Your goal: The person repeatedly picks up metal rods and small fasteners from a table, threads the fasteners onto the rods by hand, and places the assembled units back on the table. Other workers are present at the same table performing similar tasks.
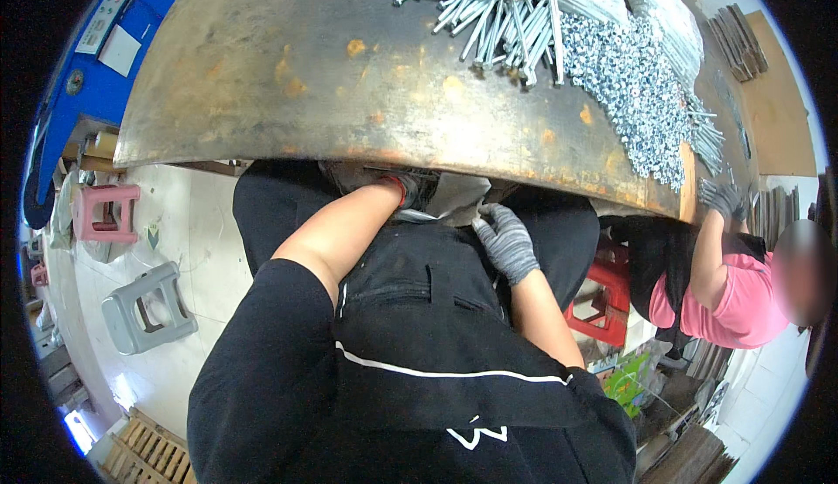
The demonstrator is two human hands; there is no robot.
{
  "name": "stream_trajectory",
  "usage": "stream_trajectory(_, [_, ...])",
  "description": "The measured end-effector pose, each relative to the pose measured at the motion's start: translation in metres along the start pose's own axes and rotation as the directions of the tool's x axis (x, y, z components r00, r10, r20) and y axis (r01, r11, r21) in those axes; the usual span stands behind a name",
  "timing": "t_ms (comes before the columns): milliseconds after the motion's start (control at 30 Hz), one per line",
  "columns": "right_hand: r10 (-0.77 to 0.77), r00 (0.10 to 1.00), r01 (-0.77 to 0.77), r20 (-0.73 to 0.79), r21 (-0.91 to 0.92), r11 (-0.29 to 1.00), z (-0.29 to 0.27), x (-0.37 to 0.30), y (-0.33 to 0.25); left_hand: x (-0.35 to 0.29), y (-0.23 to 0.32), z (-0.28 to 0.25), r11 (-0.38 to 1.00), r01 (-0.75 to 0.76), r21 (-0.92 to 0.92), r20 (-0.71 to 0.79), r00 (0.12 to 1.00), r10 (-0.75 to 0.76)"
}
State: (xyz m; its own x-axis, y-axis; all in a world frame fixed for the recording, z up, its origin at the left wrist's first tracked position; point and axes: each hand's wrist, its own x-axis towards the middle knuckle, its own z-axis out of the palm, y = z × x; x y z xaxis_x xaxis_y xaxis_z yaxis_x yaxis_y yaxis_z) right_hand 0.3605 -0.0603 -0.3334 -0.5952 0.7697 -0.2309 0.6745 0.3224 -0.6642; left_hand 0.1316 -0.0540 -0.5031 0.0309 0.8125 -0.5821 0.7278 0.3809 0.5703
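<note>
A whitish, crumpled plastic sheet or bag (pixel 460 196) lies in my lap, just under the table's front edge. My right hand (pixel 506 241), in a grey knit glove, pinches its right edge between thumb and fingers. My left hand (pixel 421 191), in a dark glove with a red cuff, reaches in at the sheet's left side. Its fingers are hidden by the table edge and the sheet, so what it holds does not show. On the table above lie a pile of long silver bolts (pixel 497 26) and a large heap of small silver nuts (pixel 624 82).
The worn metal table (pixel 349 91) curves across in front of me. Clear plastic bags (pixel 672 30) lie behind the nuts. At right sits a co-worker in a pink shirt (pixel 733 305), gloved hands at the table. A red stool (pixel 602 296) is beside me; a grey stool (pixel 150 308) stands left.
</note>
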Motion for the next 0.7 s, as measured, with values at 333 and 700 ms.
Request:
stream_trajectory(333, [0.22,0.962,-0.062,0.161,-0.656,0.752,0.04,0.096,0.003,-0.033,-0.01,0.051,0.962,-0.136,0.235,0.526,0.85,-0.008])
stream_trajectory(700, [0.004,1.0,-0.01,-0.025,-0.257,0.966,0.09,0.181,0.065,-0.077,-0.023,-0.058,0.906,0.39,-0.165,-0.557,0.721,-0.412])
